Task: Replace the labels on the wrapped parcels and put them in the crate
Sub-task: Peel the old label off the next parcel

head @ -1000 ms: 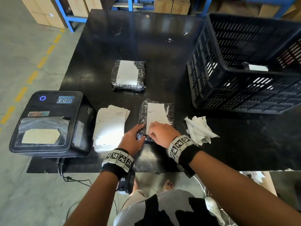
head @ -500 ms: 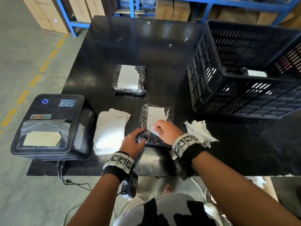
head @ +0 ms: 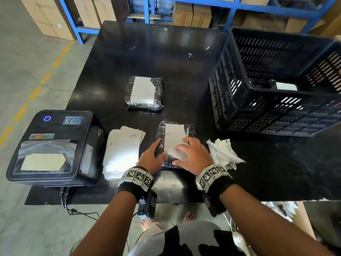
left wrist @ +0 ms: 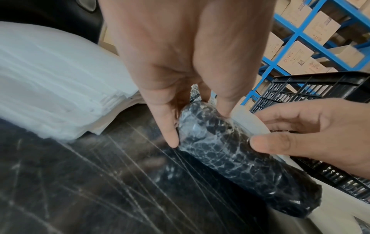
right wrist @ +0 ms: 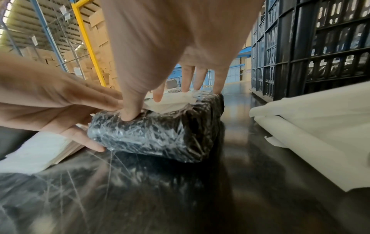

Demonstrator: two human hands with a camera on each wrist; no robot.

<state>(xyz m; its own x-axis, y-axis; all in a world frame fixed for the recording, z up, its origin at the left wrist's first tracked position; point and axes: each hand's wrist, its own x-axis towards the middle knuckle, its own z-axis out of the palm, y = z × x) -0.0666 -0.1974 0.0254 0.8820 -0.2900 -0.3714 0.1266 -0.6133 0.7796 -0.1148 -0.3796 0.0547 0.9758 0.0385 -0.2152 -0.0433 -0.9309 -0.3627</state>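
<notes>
The left hand grips the near-left edge of a near parcel wrapped in black film, thumb on top and fingers curled down its side. The right hand lies over the parcel's top, fingers spread and fairly straight, thumb pressed at the near edge; a lifted corner of the white label shows under the fingers, and whether they pinch it cannot be told. The parcel lies on the black table near its front edge.

At 9 o'clock of the parcel, just beside the left hand, lies a stack of label sheets; farther at 9 o'clock stands a black label printer. At 3 o'clock, close to the right wrist, sits a heap of crumpled white paper. At 12 o'clock, apart, lies a second wrapped parcel with a torn label. At 2 o'clock stands the black crate, a labelled parcel inside it. Blue shelving with cartons stands beyond the table
</notes>
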